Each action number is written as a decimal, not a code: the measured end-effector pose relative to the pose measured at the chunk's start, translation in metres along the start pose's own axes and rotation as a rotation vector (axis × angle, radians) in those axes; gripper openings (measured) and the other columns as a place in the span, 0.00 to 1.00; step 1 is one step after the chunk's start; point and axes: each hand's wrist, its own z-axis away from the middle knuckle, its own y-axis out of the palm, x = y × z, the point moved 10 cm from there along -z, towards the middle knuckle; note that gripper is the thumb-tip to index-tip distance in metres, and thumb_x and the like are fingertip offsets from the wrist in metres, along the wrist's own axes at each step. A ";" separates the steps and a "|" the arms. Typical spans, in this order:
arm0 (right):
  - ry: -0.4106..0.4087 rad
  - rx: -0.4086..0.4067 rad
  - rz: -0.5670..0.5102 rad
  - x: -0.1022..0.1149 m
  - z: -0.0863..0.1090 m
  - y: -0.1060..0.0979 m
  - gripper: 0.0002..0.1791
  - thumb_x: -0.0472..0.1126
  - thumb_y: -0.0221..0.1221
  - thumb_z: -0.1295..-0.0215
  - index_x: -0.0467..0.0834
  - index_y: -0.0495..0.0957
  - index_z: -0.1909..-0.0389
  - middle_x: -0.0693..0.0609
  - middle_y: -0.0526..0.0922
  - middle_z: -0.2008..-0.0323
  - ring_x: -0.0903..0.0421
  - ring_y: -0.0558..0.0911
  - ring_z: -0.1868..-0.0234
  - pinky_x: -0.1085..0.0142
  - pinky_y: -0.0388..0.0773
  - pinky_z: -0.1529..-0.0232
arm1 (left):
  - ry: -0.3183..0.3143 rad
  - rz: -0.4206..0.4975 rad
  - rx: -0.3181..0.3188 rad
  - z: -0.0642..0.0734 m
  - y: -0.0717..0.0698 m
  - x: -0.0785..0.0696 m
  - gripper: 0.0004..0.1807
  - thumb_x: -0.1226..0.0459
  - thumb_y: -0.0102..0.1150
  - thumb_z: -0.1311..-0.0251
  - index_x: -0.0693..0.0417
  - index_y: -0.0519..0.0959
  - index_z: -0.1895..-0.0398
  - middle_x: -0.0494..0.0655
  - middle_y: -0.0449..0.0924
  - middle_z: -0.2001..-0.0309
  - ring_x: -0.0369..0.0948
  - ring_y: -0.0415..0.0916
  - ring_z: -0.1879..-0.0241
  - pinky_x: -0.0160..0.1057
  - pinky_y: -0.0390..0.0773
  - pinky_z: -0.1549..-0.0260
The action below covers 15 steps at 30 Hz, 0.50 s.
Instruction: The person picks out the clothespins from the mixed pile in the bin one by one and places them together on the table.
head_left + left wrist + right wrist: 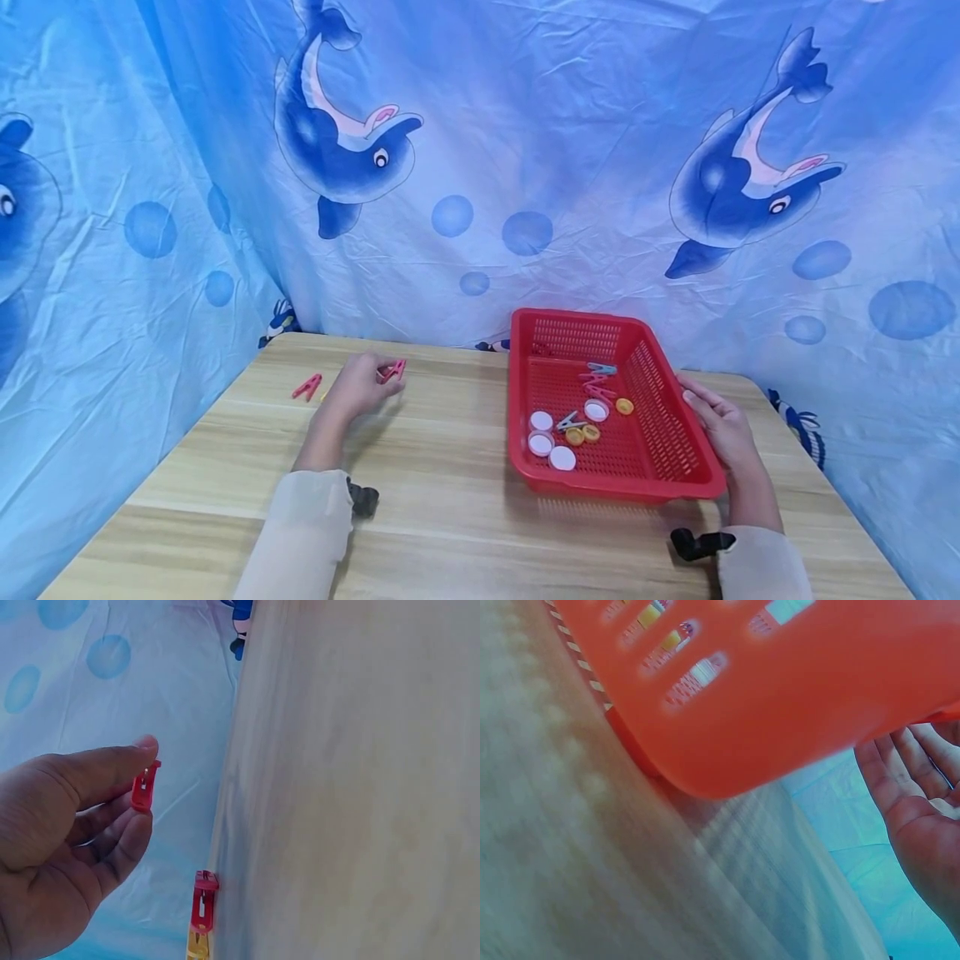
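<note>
My left hand [358, 385] pinches a red clothespin [393, 371] above the left part of the table; the left wrist view shows the clothespin [144, 787] between thumb and fingertips. Nearby on the table lie another red clothespin [307, 387] and a yellow one [198, 943], mostly hidden by the hand in the head view. With my right hand [723, 429] I hold the right rim of a red plastic basket [622, 485]. Inside it lie several clothespins, among them a blue-green one [602, 367] and a grey one [567, 421], plus several white round caps [562, 457] and yellow caps [574, 436].
The wooden table [435, 533] runs back to a blue curtain [480, 150] printed with dolphins and bubbles. More curtain closes off the left and right sides. A small black device [363, 500] sits at the left wrist, another [701, 544] at the right.
</note>
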 end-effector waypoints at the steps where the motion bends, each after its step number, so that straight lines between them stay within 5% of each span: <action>1: 0.001 -0.003 0.001 0.000 0.000 0.000 0.40 0.56 0.63 0.30 0.53 0.61 0.21 0.69 0.85 0.53 0.64 0.87 0.54 0.61 0.86 0.56 | -0.012 0.000 0.008 0.000 0.001 0.002 0.23 0.63 0.70 0.37 0.65 0.82 0.41 0.52 0.82 0.62 0.46 0.77 0.63 0.47 0.79 0.60; 9: -0.001 -0.007 0.011 -0.001 -0.001 -0.001 0.40 0.56 0.62 0.30 0.53 0.61 0.21 0.69 0.85 0.53 0.64 0.87 0.55 0.60 0.86 0.57 | -0.050 -0.009 0.060 0.003 0.006 0.012 0.14 0.64 0.70 0.38 0.62 0.86 0.51 0.50 0.81 0.65 0.44 0.75 0.65 0.45 0.76 0.62; 15: 0.013 -0.014 0.018 -0.003 -0.001 -0.002 0.41 0.58 0.63 0.31 0.55 0.61 0.21 0.70 0.85 0.52 0.64 0.87 0.54 0.60 0.85 0.55 | -0.080 -0.018 0.091 0.006 0.009 0.017 0.16 0.64 0.71 0.38 0.62 0.86 0.49 0.49 0.81 0.65 0.44 0.75 0.66 0.45 0.76 0.62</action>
